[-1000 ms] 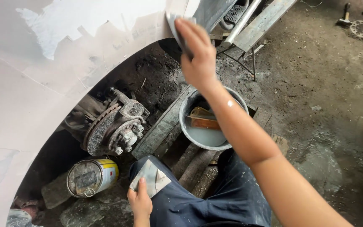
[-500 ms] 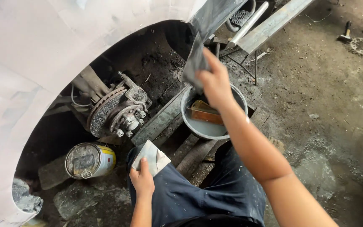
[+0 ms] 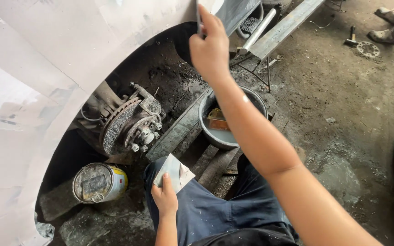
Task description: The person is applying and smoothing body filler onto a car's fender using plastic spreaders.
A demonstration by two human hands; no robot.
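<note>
Sandpaper sheet [image 3: 198, 18] pinched in raised right hand [image 3: 209, 48], against fender edge [image 3: 115, 41]

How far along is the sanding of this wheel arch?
Done: the panel left of the arch looks smooth and pale grey, and the wheel is off, baring the hub. In hand: the right hand presses a sheet to the arch's upper edge; the left hand holds a folded sheet on the knee. Left: patchy filler marks remain on the far-left panel.
</note>
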